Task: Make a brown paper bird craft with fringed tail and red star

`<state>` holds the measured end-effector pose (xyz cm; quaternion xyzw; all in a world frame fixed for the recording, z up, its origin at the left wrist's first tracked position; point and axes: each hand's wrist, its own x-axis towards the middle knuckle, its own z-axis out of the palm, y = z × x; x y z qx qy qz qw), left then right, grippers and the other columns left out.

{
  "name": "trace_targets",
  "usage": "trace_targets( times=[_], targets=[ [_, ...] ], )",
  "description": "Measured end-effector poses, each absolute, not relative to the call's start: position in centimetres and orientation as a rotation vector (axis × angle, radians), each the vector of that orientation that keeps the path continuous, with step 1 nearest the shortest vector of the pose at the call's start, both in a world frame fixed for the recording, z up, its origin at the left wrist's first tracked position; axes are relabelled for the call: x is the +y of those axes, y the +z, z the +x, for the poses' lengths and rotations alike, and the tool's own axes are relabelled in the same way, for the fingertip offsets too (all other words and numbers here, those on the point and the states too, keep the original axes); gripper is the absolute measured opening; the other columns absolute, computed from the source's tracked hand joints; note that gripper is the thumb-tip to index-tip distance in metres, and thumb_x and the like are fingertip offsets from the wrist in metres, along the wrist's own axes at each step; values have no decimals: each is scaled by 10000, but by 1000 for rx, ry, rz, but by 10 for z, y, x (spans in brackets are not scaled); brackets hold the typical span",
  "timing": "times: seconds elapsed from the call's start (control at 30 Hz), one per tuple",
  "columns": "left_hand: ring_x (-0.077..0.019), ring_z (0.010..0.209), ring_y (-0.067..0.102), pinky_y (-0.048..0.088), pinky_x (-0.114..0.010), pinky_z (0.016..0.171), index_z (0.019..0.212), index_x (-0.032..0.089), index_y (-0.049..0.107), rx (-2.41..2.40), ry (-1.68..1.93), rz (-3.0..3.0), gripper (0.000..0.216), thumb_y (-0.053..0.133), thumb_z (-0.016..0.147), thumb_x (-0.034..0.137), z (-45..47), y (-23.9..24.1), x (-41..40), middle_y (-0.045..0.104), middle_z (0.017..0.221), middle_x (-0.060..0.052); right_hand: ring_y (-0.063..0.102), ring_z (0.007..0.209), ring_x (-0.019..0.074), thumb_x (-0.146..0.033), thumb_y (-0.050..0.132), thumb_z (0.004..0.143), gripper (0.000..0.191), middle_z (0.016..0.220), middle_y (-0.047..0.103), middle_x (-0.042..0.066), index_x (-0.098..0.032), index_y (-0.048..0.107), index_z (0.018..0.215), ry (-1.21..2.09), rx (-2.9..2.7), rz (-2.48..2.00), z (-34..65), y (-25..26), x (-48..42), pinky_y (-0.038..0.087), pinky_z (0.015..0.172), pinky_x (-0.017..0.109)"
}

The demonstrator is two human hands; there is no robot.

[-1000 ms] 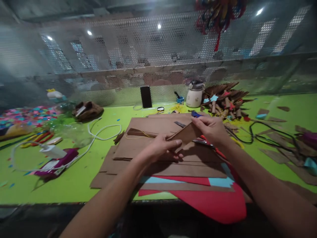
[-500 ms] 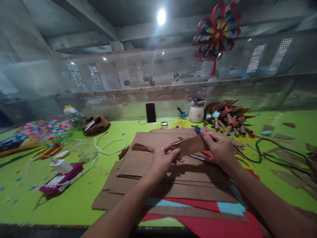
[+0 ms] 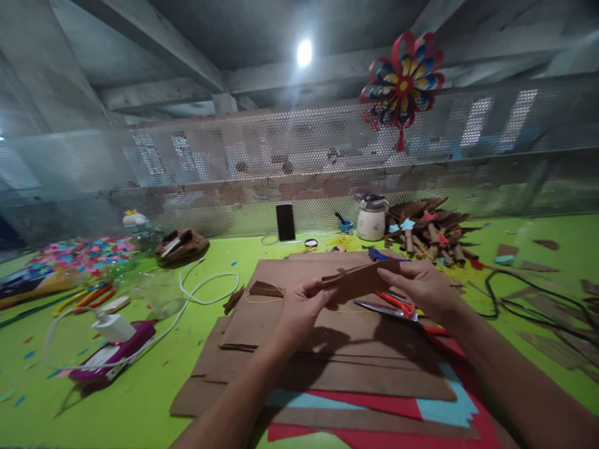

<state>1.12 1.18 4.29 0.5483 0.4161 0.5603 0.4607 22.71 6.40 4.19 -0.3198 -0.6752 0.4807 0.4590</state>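
A folded strip of brown paper [image 3: 358,282] is stretched between my two hands above the stack of brown paper sheets [image 3: 262,321]. My left hand [image 3: 304,312] pinches the strip's left end between thumb and fingers. At its right end, my right hand [image 3: 423,287] grips it, thumb on the near face. Orange-handled scissors [image 3: 397,305] lie on the stack below my right hand, partly covered by it. To the left of my left hand, a small pleated brown paper piece [image 3: 264,289] with yellow thread rests on the stack.
At left, a white charger [image 3: 113,327] sits in a purple power strip [image 3: 135,340]. Behind the stack stand a black phone-like slab [image 3: 285,222] and a white jar [image 3: 371,221]. A heap of brown paper pieces [image 3: 435,234] lies back right. Red and light-blue paper [image 3: 440,411] lies under the stack.
The view has tilted up slightly, so the table sits lower. The strip is angled differently between my hands, and more of the scissors now shows beneath it.
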Motion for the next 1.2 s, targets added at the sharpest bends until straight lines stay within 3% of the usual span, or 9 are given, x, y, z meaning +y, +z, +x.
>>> trace_targets(
  times=[0.37,0.67,0.83,1.03,1.2],
  targets=[
    [-213,664,668,558,-294,553,916,106,692,998,1346,1283,348,689,685,366,9,40,14,697,773,-62,637,872,258,-369,698,693,323,918,708,75,-164,707,942,1213,-1575,-769,220,37,63,505,824,413],
    [-224,695,683,566,-299,580,977,112,654,987,1292,1268,349,684,698,320,8,43,16,676,906,-73,603,665,178,-411,665,713,288,716,669,57,-130,704,759,1218,-1527,-732,221,39,69,494,643,299],
    [-227,675,685,561,-290,569,949,125,652,1041,1359,1313,332,666,713,359,13,45,12,687,889,-60,567,589,144,-422,673,694,281,616,625,15,-143,682,656,1124,-1456,-742,215,40,69,465,565,264],
    [-212,575,670,544,-275,543,892,134,667,1207,1423,1459,293,648,726,375,11,42,13,703,643,-42,577,617,148,-427,660,702,278,681,645,19,-150,682,711,1017,-1428,-721,211,40,68,484,607,278],
    [-220,627,677,543,-273,529,922,166,648,1188,1445,1446,283,654,720,363,8,38,16,713,779,-30,577,661,162,-413,634,727,274,714,646,32,-146,681,771,949,-1467,-716,209,43,66,480,620,277]
  ],
)
